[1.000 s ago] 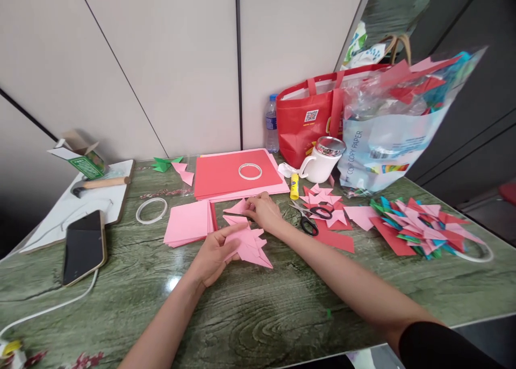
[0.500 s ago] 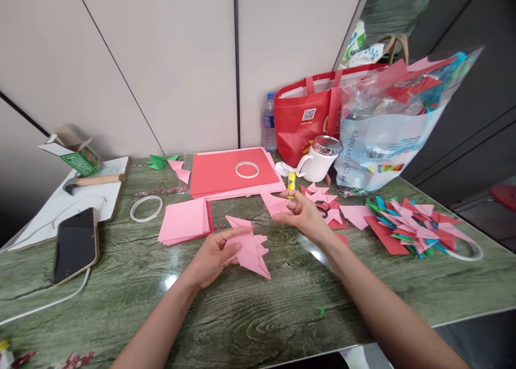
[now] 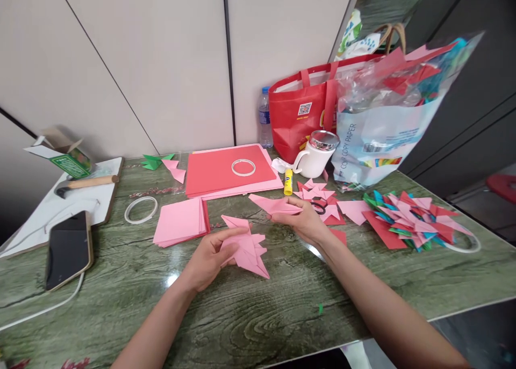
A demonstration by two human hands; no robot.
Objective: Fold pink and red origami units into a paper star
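My left hand (image 3: 212,256) is closed on a pink folded-paper assembly (image 3: 248,249), made of several pointed pieces stacked together, their tips fanning to the right. Slightly higher and to the right, my right hand (image 3: 304,218) pinches a single pink folded paper piece (image 3: 270,204) between thumb and fingers, its point aimed left. A small gap separates the two papers. Left of my left hand lies a pile of pink paper squares (image 3: 179,221) with red ones at its edge. Beyond my right hand are a yellow glue stick (image 3: 288,182) and more pink and red folded pieces (image 3: 316,189).
Red and pink sheets (image 3: 226,178) bear a tape roll (image 3: 243,167); another tape roll (image 3: 141,210) lies left. A phone (image 3: 69,251) and hammer (image 3: 86,182) are further left. A white mug (image 3: 316,157), red bag (image 3: 294,116), plastic paper bag (image 3: 374,138) and multicoloured paper pile (image 3: 415,218) stand right.
The piece in my right hand has turned flatter, and its tip has shifted left. My left hand keeps its hold almost unmoved. The whole view has shifted slightly.
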